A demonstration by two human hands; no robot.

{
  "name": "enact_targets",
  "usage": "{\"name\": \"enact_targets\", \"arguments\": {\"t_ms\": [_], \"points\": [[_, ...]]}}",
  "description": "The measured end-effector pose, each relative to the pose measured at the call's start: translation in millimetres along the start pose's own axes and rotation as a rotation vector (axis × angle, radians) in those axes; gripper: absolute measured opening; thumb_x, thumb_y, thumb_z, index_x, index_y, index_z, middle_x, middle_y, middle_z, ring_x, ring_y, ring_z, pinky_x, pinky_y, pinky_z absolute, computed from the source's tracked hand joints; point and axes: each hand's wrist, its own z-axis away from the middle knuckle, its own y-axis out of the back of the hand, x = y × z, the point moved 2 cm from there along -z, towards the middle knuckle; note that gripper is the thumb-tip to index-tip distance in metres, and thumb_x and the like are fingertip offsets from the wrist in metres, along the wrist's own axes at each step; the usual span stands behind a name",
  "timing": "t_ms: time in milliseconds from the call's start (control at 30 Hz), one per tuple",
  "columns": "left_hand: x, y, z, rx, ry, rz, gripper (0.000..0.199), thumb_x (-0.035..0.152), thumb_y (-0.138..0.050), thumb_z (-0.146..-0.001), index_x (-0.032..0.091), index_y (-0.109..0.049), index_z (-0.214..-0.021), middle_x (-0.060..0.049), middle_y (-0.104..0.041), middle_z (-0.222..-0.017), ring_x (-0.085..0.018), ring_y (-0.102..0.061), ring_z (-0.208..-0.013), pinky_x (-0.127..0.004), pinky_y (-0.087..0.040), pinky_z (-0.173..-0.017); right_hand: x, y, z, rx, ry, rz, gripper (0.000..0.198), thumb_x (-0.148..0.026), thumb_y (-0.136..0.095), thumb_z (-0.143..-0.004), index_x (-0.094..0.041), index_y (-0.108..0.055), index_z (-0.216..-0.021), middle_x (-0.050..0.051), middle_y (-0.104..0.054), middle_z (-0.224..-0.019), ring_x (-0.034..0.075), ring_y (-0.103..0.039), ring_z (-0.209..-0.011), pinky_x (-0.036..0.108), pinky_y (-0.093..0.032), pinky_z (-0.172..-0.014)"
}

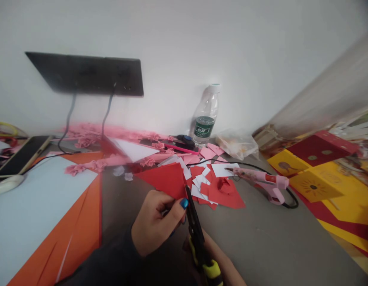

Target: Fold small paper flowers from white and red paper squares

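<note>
- Right hand (215, 250): low in the view, partly hidden behind the scissors with black blades and black-and-yellow handles (196, 232). It holds these by the handles; exact finger placement cannot be told.
- Scissors: blades point away from the wearer, tips at the right edge of the folded red paper triangle (166, 178). Whether the blades are parted cannot be told.
- Left hand (155, 222): dark sleeve, glossy blue thumbnail; thumb and fingers pinch the paper's near edge. Paper is held above the matt grey tabletop (243, 250), just left of the blade tips.
- Left side: flat orange sheet (90, 210), partly covered by a large pale-blue sheet (37, 206).
- Right of the paper: loose pile of red and white paper scraps (201, 184); beyond its right side, a pink glue gun (261, 178) lying with its nozzle toward the pile.
- Far right: yellow and dark-red printed boxes (317, 182).
- Farther back: pink paper flowers (96, 164), some blurred; clear plastic bottle with green label (206, 119), upright near the white wall (178, 51).
- On the wall, left: black rectangular panel (91, 75), two cables hanging from it.
</note>
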Motion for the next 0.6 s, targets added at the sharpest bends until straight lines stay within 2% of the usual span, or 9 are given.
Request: {"name": "enact_targets", "arguments": {"t_ms": [133, 267, 600], "points": [[0.5, 0.4, 0.2, -0.007, 0.003, 0.005, 0.048, 0.038, -0.049, -0.089, 0.017, -0.051, -0.046, 0.005, -0.036, -0.035, -0.005, -0.03, -0.031, -0.02, -0.021, -0.035, -12.9, -0.9, 16.4, 0.019, 0.089, 0.027, 0.022, -0.037, -0.068, -0.073, -0.017, -0.061, -0.079, -0.004, -0.05, -0.063, 0.012, -0.053, -0.066, 0.023, -0.046, -0.065], [0.5, 0.6, 0.5, -0.018, -0.002, 0.018, 0.049, 0.038, -0.049, -0.089, 0.017, -0.049, -0.045, 0.006, -0.034, -0.035, -0.005, -0.028, -0.031, -0.02, -0.02, -0.035, -23.5, -4.7, 42.7, 0.068, 0.176, 0.023, 0.024, -0.035, -0.069, -0.071, -0.02, -0.061, -0.089, -0.003, -0.054, -0.07, 0.014, -0.054, -0.069, 0.022, -0.045, -0.062], [-0.7, 1.2, 1.3, 0.006, 0.005, 0.059, 0.052, 0.044, -0.051, -0.088, 0.018, -0.047, -0.044, 0.005, -0.034, -0.034, -0.005, -0.028, -0.03, -0.022, -0.019, -0.035, -41.6, -13.1, 59.8, 0.12, 0.194, 0.017, 0.025, -0.034, -0.069, -0.07, -0.02, -0.06, -0.089, -0.002, -0.054, -0.07, 0.014, -0.056, -0.07, 0.022, -0.044, -0.061]]}}
